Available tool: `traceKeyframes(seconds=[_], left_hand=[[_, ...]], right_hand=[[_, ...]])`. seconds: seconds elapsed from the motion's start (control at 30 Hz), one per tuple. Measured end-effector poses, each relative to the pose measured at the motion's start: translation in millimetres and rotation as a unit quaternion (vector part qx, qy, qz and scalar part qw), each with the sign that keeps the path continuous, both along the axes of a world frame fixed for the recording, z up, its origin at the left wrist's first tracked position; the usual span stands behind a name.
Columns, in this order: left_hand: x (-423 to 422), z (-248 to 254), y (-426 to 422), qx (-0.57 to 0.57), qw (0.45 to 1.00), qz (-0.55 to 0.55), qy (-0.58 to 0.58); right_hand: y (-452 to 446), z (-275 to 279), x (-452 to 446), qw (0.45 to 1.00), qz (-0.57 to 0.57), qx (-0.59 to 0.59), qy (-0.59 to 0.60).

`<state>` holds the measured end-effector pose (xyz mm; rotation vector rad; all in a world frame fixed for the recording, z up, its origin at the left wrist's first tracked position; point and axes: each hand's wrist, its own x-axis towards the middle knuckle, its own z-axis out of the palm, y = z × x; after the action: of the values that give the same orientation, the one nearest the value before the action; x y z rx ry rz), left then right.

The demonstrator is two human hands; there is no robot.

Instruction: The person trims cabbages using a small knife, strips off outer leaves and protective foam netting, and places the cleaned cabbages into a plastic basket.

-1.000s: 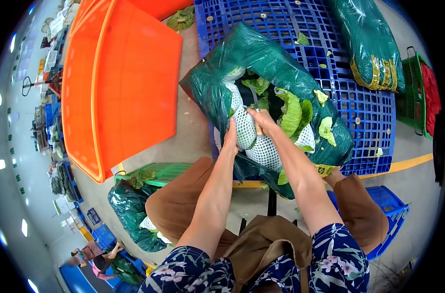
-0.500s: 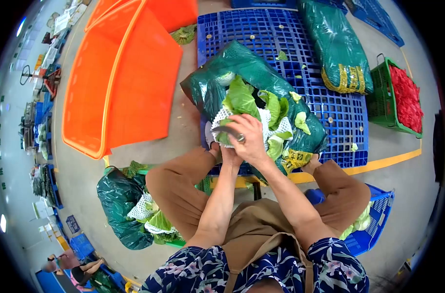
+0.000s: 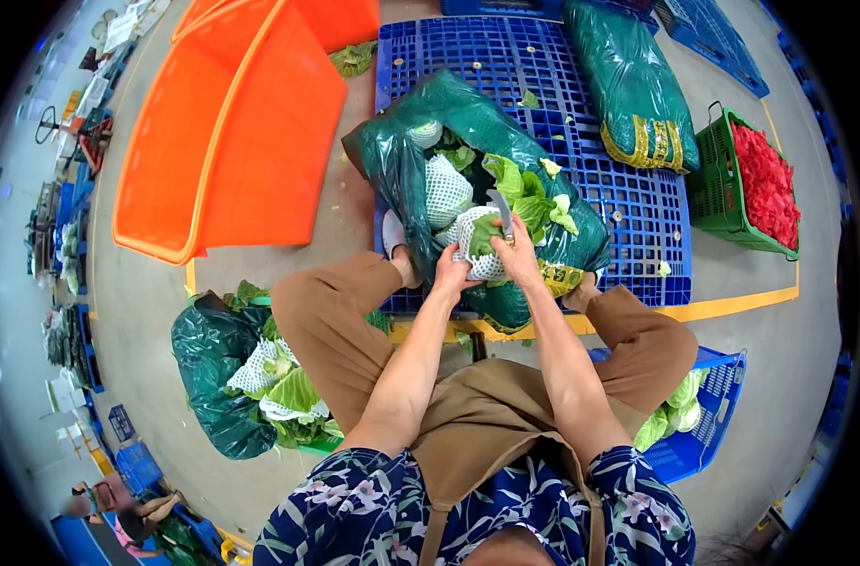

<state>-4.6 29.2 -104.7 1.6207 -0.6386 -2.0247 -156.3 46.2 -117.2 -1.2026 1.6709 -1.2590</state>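
Note:
My left hand [image 3: 451, 271] grips the near left side of a cabbage [image 3: 486, 234] wrapped in a white foam net. The fingers of my right hand [image 3: 517, 255] are closed round a small curved knife [image 3: 501, 209], its blade pointing up and away from me. That hand rests against the cabbage's right side. Beyond my left hand, another netted cabbage [image 3: 447, 191] lies in the open green plastic bag [image 3: 383, 156]. Loose green leaves [image 3: 529, 203] spread over the bag just past the knife.
Under the bag is a blue pallet [image 3: 637, 222], with a full green bag [image 3: 633, 90] at its far right. Orange bins [image 3: 260, 160] stand left, a green crate [image 3: 718, 179] of red material right. A blue basket [image 3: 722, 415] and another green bag [image 3: 208, 377] flank my legs.
My right hand has moved right and the knife has swung from pointing left to pointing away from me. My left hand now shows at the cabbage's left side. The netted cabbage behind is uncovered.

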Motion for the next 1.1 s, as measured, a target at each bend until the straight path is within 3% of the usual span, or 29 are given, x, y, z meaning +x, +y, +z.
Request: traceKeyframes(seconds=[0.1,0.2,0.23,0.27,0.3,0.37,0.43,0.5,0.53,0.63,0.7,0.77,0.8,0.9,1.03,1.1], left_hand=[[3,-24,-4,-0.007,0.994,0.045,-0.104],[10,-59,-8,0.109,0.979,0.14,-0.098],[10,-58,-6,0.041,0.975,0.077,-0.203],[11,-57,-5,-0.029,0.953,0.014,-0.302],[12,-56,-6,-0.1,0.912,-0.049,-0.396],[2,-1,-5,-0.24,0.87,-0.025,-0.43],[-5,27,-5,-0.521,0.792,0.013,-0.319],[-19,45,-6,-0.526,0.816,-0.089,-0.224],[-21,27,-10,-0.554,0.769,-0.145,-0.284],[-26,27,-13,-0.533,0.722,-0.196,-0.396],[-16,8,-22,-0.452,0.773,-0.278,-0.348],[-12,1,-28,-0.387,0.787,-0.356,-0.325],[-9,-5,-31,-0.424,0.774,-0.359,-0.302],[-2,-15,-44,-0.323,0.889,-0.294,-0.14],[14,-10,-67,-0.277,0.921,-0.249,-0.114],[29,-19,-80,-0.223,0.951,-0.211,-0.047]], right_hand=[[11,8,-1,0.989,-0.083,0.085,-0.085],[27,28,7,0.963,-0.143,0.08,-0.213],[32,35,5,0.951,-0.152,0.093,-0.253],[33,23,3,0.97,-0.161,0.049,-0.177],[34,20,0,0.966,-0.177,0.044,-0.184],[36,15,-2,0.957,-0.207,0.035,-0.201],[33,18,-3,0.956,-0.196,0.059,-0.212],[30,20,-1,0.955,-0.17,0.065,-0.232],[29,23,1,0.97,-0.149,0.05,-0.187],[30,28,4,0.983,-0.106,0.057,-0.139],[38,25,-2,0.993,-0.098,0.045,-0.043],[46,19,-9,0.994,-0.089,0.019,0.052],[48,17,-10,0.994,-0.083,0.029,0.062],[45,10,-18,0.991,-0.095,-0.011,0.096],[49,-15,-42,0.986,-0.064,-0.001,0.157],[47,-29,-45,0.981,-0.082,0.056,0.165]])
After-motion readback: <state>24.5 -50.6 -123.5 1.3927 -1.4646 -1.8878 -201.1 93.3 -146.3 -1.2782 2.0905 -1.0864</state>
